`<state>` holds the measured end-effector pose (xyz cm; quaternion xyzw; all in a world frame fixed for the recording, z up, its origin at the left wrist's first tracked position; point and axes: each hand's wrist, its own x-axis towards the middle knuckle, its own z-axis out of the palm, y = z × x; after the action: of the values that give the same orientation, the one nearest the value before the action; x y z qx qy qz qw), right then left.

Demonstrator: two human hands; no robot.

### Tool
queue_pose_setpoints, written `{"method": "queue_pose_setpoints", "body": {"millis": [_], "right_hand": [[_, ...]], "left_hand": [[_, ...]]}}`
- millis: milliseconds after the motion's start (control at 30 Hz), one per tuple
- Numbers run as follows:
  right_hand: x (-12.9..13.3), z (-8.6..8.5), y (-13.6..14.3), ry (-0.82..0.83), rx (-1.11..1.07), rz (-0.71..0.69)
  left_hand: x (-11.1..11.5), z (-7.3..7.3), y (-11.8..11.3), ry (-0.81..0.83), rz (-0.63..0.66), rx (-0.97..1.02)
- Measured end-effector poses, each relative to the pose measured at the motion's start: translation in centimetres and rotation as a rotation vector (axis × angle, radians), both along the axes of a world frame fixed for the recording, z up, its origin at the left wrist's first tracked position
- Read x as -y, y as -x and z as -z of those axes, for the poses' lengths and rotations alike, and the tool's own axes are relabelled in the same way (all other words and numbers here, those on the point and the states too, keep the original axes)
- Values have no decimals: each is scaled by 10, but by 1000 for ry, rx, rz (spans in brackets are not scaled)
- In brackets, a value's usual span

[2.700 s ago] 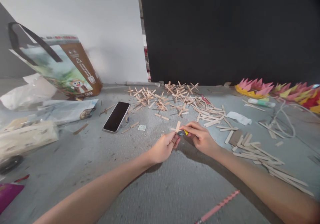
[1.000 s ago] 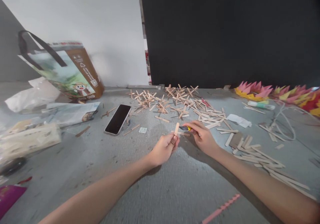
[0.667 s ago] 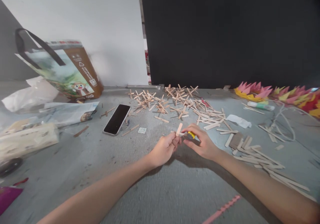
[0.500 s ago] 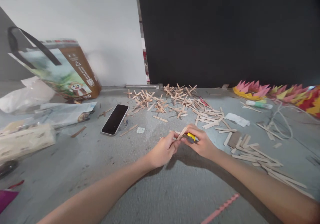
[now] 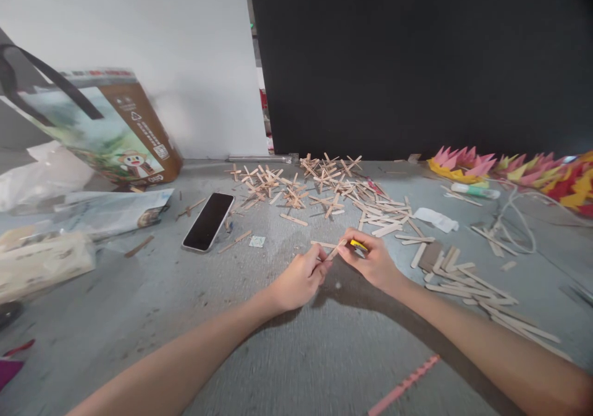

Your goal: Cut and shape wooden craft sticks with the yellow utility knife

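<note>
A wooden stick (image 5: 334,252) slants at the centre of a grey surface (image 5: 296,354), pinched by the left hand (image 5: 303,278) at its seven o'clock end. The right hand (image 5: 373,264) grasps a partly hidden yellow object (image 5: 358,245), its fingertips at the stick's one o'clock end. Outward from the stick: crossed sticks (image 5: 294,190) at twelve, loose sticks (image 5: 463,286) between three and four, a pink rod (image 5: 403,386) at five, a phone (image 5: 208,222) past nine.

Apparently a small craft workspace
Wooden sticks (image 5: 447,290), stick crosses (image 5: 265,184) and spiky coloured-paper decorations (image 5: 463,165) share the grey tabletop (image 5: 287,366).
</note>
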<state>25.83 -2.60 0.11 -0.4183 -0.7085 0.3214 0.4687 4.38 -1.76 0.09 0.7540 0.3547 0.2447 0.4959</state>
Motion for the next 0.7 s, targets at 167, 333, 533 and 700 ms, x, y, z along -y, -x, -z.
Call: {"method": "queue_pose_setpoints", "body": {"millis": [167, 333, 533, 700], "right_hand": [[1, -2, 1, -27, 51, -63], [0, 0, 3, -58, 63, -98], [-1, 1, 0, -6, -15, 38], [-1, -3, 0, -25, 50, 17]], "left_hand": [[0, 0, 1, -9, 4, 7], [-1, -1, 1, 8, -9, 33], [1, -7, 1, 48, -62, 70], [-1, -6, 2, 210, -107, 234]]}}
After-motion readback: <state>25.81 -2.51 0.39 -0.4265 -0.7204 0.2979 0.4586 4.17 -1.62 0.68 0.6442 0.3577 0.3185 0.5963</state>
